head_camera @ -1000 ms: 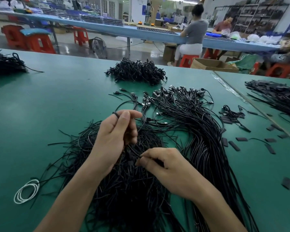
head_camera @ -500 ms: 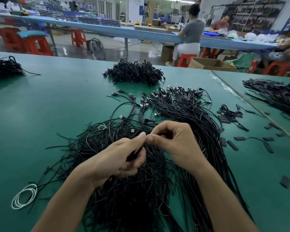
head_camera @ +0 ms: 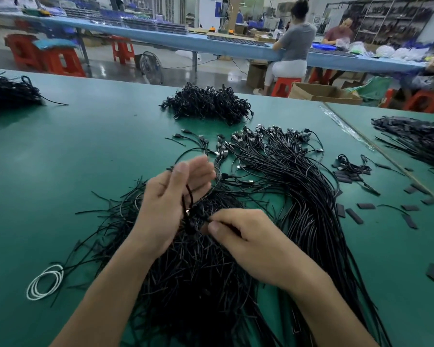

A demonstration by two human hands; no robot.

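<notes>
My left hand [head_camera: 168, 206] is raised over a heap of loose black cables [head_camera: 198, 276] on the green table [head_camera: 85, 146]. Its fingers point up and away. A loop of one black cable [head_camera: 189, 196] hangs across its palm between thumb and fingers. My right hand [head_camera: 251, 239] is just to the right and lower, with its fingers curled. It pinches the same cable's lower part near the heap's top. To the right lies a long bundle of black cables with plugs [head_camera: 298, 186], fanned out at the far end.
A pile of coiled black cables [head_camera: 206, 103] sits farther back. A white cable coil [head_camera: 45, 281] lies at the near left. Short black strips [head_camera: 353, 216] are scattered at the right. More cable piles lie at the far left [head_camera: 8, 93] and far right [head_camera: 416, 144]. People sit at a blue bench behind.
My hands were together half a second ago. They have parted: the left rose and opened its fingers with a cable loop on it, the right dropped toward the heap.
</notes>
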